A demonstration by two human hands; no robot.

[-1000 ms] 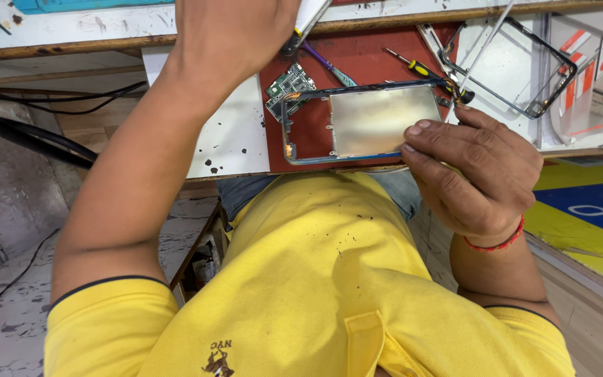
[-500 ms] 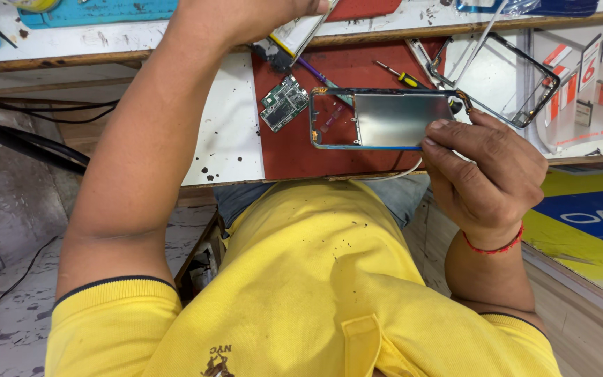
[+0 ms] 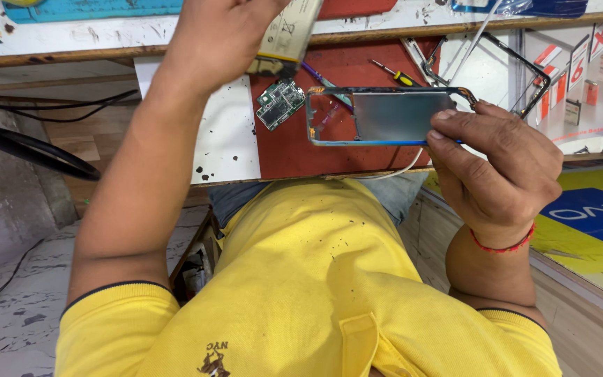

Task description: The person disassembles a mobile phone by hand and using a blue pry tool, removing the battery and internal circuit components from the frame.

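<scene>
The right hand [image 3: 500, 174] is pinching a bare phone frame [image 3: 385, 115] by its end. The left hand [image 3: 225, 35] is gripping a flat battery [image 3: 289, 35] above a loose circuit board [image 3: 280, 103], apparently mid-teardown; any further handling calls for a steady frame.

Clutter on the repair desk

A red mat [image 3: 294, 150] covered the desk [image 3: 225, 139], with a green circuit board [image 3: 280, 103] lying on it beside a purple tool [image 3: 322, 80]. A yellow-handled screwdriver [image 3: 398, 75] lay farther back, near an empty black phone frame [image 3: 518, 66]. A black cable [image 3: 29, 150] looped off to the side.
</scene>
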